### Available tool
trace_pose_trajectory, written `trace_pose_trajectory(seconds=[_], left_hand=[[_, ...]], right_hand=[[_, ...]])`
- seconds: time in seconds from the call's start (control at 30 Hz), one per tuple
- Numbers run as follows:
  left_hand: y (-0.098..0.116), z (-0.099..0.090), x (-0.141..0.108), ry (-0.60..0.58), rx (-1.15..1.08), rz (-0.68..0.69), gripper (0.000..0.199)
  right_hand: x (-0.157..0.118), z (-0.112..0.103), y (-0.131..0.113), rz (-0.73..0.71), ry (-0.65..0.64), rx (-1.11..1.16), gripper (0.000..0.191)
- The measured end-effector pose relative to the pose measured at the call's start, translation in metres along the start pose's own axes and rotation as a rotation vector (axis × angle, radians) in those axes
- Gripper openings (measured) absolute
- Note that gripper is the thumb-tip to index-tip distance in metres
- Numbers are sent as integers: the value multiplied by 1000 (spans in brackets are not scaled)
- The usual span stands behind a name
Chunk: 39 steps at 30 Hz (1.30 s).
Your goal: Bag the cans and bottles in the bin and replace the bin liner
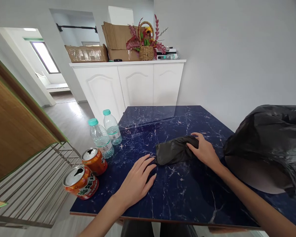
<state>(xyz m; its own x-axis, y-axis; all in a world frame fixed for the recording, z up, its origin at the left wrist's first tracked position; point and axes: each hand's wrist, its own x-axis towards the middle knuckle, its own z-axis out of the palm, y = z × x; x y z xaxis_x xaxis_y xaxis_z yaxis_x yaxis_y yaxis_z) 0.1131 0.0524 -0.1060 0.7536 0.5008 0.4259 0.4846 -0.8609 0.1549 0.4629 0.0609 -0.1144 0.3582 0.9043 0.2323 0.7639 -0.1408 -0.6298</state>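
Observation:
A folded black plastic bag (173, 151) lies on the dark blue marble-patterned table (185, 187), flat at its left end and crumpled towards the right. My right hand (204, 149) grips its right end, thumb on the near side and fingers over the far side; part of the bag is hidden there. Resting open beside the bag's left end, my left hand (139, 179) has its fingers stretched out, fingertips close to the edge of the bag. Nothing is held in it.
Two orange drink cans (82, 182) and two clear bottles with teal caps (101, 140) line the table's left edge. A bin covered with a black bag (273, 141) stands at right. Behind are a white cabinet (138, 84), cardboard boxes and a flower basket (146, 52); a metal rack (39, 187) is left.

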Motion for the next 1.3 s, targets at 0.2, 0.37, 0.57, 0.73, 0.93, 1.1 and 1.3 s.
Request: trace_pose_trajectory(seconds=[0.2,0.37,0.57,0.73,0.93,1.1,1.3], left_hand=[[1,-1,13,-113,60,52,37],[-2,13,42,-198,38,58,44],[1,48,98,-295,12,142,67],[4,80,147,-350,-4,132,72],[18,124,206,-352,17,101,77],[43,169,263,-293,8,93,68],[69,208,310,-234,-31,110,60]], right_hand=[[-56,0,-1,-412,118,-114,54],[-114,-10,8,-425,61,-73,48],[-141,-37,42,-343,112,-88,48],[-142,-45,65,-229,60,-50,46],[-140,-41,69,-206,-20,-10,41],[-136,-40,67,-267,6,-9,42],[-133,-42,63,-271,16,-17,42]])
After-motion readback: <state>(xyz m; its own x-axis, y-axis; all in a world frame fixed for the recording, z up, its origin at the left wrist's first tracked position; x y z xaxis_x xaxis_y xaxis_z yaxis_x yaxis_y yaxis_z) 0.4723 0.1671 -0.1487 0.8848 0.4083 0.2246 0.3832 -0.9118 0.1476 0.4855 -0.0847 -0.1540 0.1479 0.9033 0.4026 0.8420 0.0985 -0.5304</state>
